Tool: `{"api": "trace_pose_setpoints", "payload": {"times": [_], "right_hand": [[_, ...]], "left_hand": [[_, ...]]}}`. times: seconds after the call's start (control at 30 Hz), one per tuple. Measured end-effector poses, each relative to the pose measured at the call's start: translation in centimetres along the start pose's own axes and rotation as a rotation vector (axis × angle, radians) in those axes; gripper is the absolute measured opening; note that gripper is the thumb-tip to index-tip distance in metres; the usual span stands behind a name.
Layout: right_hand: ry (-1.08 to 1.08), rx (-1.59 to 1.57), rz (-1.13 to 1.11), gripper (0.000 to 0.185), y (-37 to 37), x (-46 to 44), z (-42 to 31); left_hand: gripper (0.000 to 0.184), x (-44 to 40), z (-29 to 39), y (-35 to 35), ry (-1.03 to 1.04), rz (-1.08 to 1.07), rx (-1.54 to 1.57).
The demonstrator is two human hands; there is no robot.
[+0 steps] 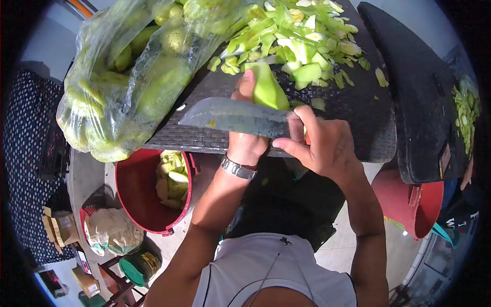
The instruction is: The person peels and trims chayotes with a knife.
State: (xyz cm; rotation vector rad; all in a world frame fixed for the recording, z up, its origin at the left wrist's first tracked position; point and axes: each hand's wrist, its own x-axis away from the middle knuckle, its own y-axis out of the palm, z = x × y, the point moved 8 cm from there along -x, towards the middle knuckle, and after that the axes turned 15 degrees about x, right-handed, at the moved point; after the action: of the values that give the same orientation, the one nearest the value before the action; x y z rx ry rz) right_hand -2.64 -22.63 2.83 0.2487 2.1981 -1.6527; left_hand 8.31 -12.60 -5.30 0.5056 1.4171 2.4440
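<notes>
My left hand [246, 138], with a metal watch on its wrist, holds a peeled pale green fruit [267, 88] at the edge of the dark woven table [204, 140]. In my right hand [319, 143] is a large knife [235, 118], gripped near the base of its blade. The wide blade points left and passes in front of my left hand and the fruit's lower end. Beyond the fruit lies a heap of green peels and pieces [307, 46].
A clear plastic bag [123, 97] of green fruits hangs over the table's left edge. Below stands a red bucket [135, 189] with pale pieces inside. Another red bucket [404, 197] is at the right, below a black chair [414, 102]. A green-lidded tub [132, 271] sits lower left.
</notes>
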Motion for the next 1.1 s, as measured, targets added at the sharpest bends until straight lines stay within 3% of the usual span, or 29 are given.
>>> {"api": "trace_pose_setpoints", "payload": {"times": [0.1, 0.2, 0.33, 0.43, 0.53, 0.67, 0.77, 0.83, 0.93, 1.03, 1.1], "right_hand": [[-0.005, 0.016, -0.020, 0.051, -0.1, -0.1, 0.1], [0.154, -0.005, -0.124, 0.048, 0.2, -0.4, 3.7], [0.484, -0.253, -0.096, 0.040, -0.3, 0.3, 8.7], [0.291, -0.156, -0.188, 0.038, -0.7, 0.7, 3.5], [0.138, -0.243, -0.039, 0.031, -0.4, 0.9, 1.9], [0.040, -0.138, -0.042, 0.035, -0.5, 0.8, 1.7], [0.009, -0.101, -0.084, 0.042, -0.8, 0.5, 2.1], [0.101, -0.100, -0.101, 0.044, -0.3, 0.3, 4.1], [0.176, -0.090, -0.100, 0.043, -0.1, 0.2, 5.9], [0.140, -0.072, -0.078, 0.041, -0.6, 0.7, 5.0], [0.156, -0.062, -0.068, 0.042, -0.7, 0.4, 5.6]], "left_hand": [[0.039, 0.2, 0.2, 0.5, 0.017, -0.065, -0.019], [0.047, 0.8, 0.8, 0.3, 0.120, 0.060, -0.093], [0.054, 0.7, 1.1, 1.5, -0.020, 0.024, -0.113], [0.056, 0.4, -0.7, 0.5, -0.078, 0.002, -0.003], [0.056, 0.8, -1.3, 0.7, -0.110, -0.045, 0.002], [0.054, 0.9, -1.8, 0.9, -0.149, -0.123, -0.004], [0.052, 1.0, -1.7, 0.8, -0.124, -0.106, -0.017], [0.052, 1.1, -1.9, 0.1, -0.136, -0.057, 0.026], [0.043, 2.7, -1.3, 2.0, -0.201, -0.204, 0.032], [0.047, 1.4, -1.8, 0.4, -0.112, 0.006, 0.049], [0.049, 2.6, -2.0, 1.4, -0.203, -0.062, 0.061]]}}
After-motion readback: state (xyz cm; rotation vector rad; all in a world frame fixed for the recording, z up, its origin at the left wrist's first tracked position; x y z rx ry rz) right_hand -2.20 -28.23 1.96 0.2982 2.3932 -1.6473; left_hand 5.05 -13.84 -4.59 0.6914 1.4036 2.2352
